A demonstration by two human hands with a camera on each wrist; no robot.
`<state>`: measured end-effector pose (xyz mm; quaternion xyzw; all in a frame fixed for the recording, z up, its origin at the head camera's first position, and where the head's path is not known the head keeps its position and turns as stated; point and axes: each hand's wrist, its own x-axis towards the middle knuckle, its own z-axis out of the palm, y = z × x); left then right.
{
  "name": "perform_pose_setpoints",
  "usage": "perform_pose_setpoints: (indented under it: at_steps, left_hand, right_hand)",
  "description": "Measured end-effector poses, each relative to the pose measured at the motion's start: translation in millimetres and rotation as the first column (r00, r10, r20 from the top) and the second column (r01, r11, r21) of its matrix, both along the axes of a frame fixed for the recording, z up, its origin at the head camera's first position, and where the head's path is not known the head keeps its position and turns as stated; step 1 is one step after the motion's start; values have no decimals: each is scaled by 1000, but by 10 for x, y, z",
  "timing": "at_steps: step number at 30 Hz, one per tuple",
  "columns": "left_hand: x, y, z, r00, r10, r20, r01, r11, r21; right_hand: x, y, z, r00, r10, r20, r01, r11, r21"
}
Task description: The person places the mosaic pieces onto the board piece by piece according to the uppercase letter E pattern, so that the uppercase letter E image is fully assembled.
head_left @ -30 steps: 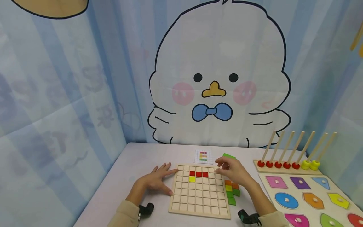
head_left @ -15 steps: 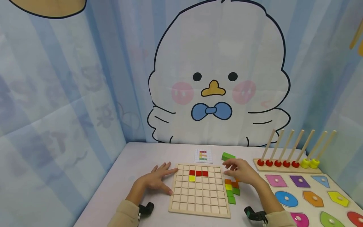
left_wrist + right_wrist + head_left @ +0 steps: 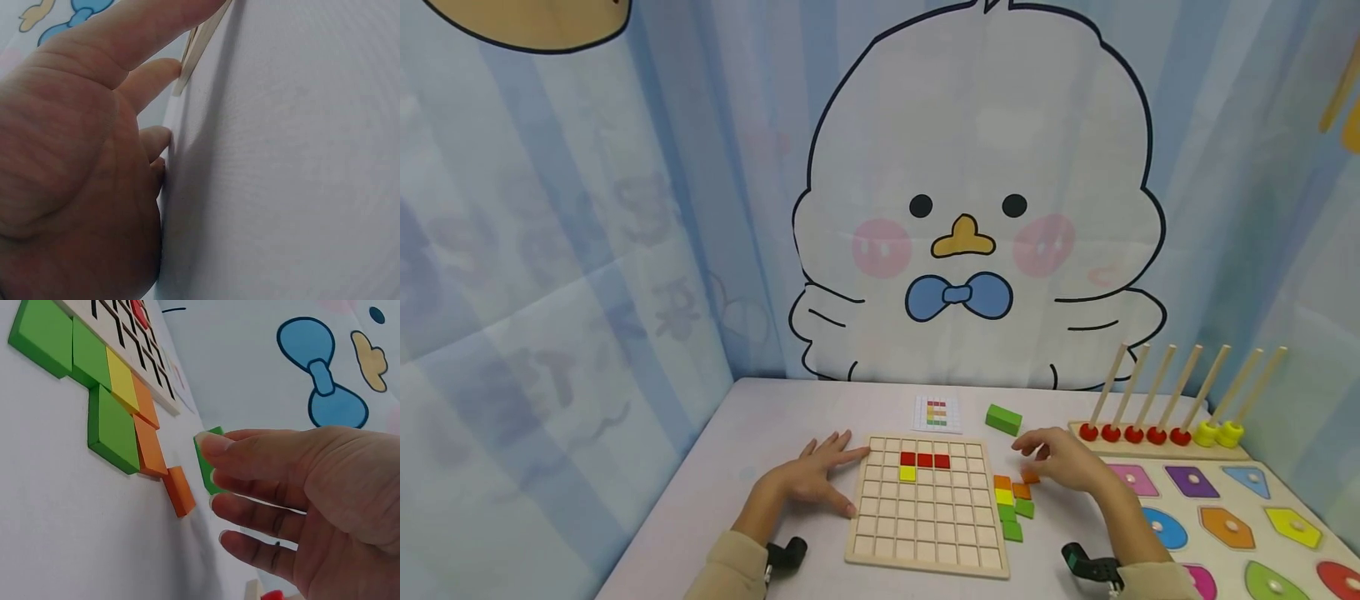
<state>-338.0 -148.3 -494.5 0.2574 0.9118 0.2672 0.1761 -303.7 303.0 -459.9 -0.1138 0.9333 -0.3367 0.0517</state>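
Striped cloth (image 3: 606, 250) hangs behind the pale surface (image 3: 820, 404), bearing a printed white chick (image 3: 977, 142) with a blue bow tie (image 3: 957, 295). At right stands a wooden peg rack (image 3: 1157, 450) with red and yellow beads; a board (image 3: 1232, 567) of coloured, knobbed shapes lies directly in front.

From the near side of the grid board (image 3: 927, 529), the head camera looks forward and down, farthest back. Left of the board, a tilted wrist camera looks along the counter (image 3: 294, 156) past the close-up left grip (image 3: 81, 137); right of the board, another frames the right grip (image 3: 340, 494) closely, sharing the coloured tiles (image 3: 112, 425) with the head view.
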Motion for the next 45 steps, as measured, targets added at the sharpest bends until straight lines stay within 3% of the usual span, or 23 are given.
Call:
perform_pose_setpoints:
  at_steps: [11,32,45]
  left_hand:
    - [2,-1,6,1000,-1,-4,1,1000,-5]
    - [9,-7,5,1000,-4,6,4,1000,12]
    - [6,-5,-6,1000,-5,-1,5,1000,-6]
  right_hand:
    - [-10,104,-53,999,34,25,-35,999,34]
    - [-22,77,-135,1000,-5,8,4,998,67]
    - [-61,60,-192,999,-29,-45,29,1000,6]
